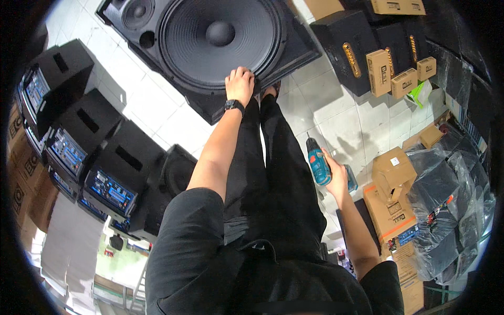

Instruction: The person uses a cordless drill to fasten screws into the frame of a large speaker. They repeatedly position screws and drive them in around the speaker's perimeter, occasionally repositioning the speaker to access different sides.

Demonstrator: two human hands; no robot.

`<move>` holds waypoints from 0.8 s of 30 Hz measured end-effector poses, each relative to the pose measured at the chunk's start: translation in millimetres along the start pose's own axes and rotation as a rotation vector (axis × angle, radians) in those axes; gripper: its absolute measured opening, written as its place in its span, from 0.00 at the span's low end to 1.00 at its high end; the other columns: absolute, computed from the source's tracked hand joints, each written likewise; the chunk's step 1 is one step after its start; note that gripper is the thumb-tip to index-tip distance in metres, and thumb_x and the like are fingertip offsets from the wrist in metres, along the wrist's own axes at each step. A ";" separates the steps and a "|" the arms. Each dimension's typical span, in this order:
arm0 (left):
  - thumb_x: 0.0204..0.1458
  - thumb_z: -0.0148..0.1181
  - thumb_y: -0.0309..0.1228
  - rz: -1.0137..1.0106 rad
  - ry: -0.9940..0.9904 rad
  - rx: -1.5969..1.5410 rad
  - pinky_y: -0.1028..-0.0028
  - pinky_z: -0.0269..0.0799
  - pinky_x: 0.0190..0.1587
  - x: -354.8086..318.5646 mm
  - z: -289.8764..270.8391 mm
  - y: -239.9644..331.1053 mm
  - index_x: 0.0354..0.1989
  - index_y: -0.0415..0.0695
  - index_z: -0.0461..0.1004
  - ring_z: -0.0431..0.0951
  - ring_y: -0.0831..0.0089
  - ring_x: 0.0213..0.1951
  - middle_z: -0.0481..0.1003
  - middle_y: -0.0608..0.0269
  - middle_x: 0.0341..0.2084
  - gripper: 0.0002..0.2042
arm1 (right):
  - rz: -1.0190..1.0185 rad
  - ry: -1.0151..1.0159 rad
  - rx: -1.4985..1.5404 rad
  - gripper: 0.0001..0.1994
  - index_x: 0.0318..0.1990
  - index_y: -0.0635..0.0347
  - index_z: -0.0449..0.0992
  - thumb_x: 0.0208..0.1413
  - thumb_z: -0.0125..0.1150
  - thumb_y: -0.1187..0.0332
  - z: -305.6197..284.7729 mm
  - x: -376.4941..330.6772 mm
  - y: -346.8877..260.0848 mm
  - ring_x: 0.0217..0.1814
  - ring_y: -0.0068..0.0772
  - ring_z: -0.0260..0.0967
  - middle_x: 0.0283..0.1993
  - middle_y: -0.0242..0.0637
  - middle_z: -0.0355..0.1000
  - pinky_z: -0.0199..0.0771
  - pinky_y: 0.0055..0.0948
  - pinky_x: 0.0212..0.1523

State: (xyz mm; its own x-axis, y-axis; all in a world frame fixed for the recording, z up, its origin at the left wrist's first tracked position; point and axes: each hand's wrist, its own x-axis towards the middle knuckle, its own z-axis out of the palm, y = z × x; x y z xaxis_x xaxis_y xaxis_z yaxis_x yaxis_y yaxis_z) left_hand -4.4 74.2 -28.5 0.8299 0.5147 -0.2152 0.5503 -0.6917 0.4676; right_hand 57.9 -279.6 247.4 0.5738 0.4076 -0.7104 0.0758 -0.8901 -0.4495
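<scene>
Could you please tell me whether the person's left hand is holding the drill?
No, the right hand holds the teal drill, while the left hand is at the large speaker.

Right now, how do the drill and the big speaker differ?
Size: the drill is much smaller than the big speaker. Colour: the drill is mostly teal, the big speaker black. Pose: the drill is in the right hand; the big speaker lies face-up, the left hand at its cone's edge. Shared: each has a hand at it.

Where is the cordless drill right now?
In the head view, right of centre, the drill is in the right hand, beside the black trousers.
</scene>
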 end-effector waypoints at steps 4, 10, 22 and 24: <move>0.55 0.69 0.32 0.014 -0.041 -0.207 0.55 0.74 0.54 -0.2 -22.2 6.3 0.42 0.47 0.82 0.77 0.56 0.54 0.78 0.61 0.45 0.08 | 0.006 0.062 0.091 0.33 0.71 0.50 0.73 0.55 0.69 0.66 0.7 -24.2 9.8 0.54 0.56 0.82 0.51 0.55 0.82 0.81 0.42 0.53; 0.58 0.71 0.28 -0.305 -0.197 -0.782 0.69 0.80 0.42 -32.6 -174.4 69.5 0.43 0.38 0.82 0.84 0.72 0.37 0.83 0.59 0.35 0.08 | -0.071 0.281 0.159 0.33 0.71 0.53 0.73 0.55 0.70 0.66 -12.3 -63.2 -5.1 0.62 0.53 0.80 0.57 0.54 0.81 0.78 0.40 0.60; 0.67 0.59 0.38 1.224 0.110 -1.080 0.57 0.76 0.51 -166.2 -636.1 312.9 0.44 0.41 0.78 0.85 0.63 0.41 0.85 0.53 0.38 0.12 | -0.514 0.270 0.442 0.43 0.75 0.62 0.64 0.48 0.72 0.78 -48.9 -50.5 -83.0 0.66 0.38 0.76 0.66 0.50 0.76 0.73 0.37 0.66; 0.66 0.60 0.38 1.245 0.173 -1.025 0.59 0.76 0.49 -184.5 -658.2 319.9 0.43 0.42 0.79 0.85 0.63 0.41 0.85 0.54 0.38 0.11 | -0.544 0.228 0.327 0.43 0.75 0.62 0.64 0.48 0.73 0.78 -61.9 -49.5 -95.9 0.70 0.42 0.74 0.68 0.53 0.75 0.73 0.37 0.67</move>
State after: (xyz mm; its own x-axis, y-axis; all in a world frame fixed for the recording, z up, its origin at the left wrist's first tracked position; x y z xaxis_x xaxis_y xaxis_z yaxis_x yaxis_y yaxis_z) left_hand -41.9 91.4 725.1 0.6323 0.0209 0.7744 -0.7665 -0.1282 0.6293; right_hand 72.8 -227.0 359.2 0.6842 0.6954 -0.2200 0.1728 -0.4475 -0.8774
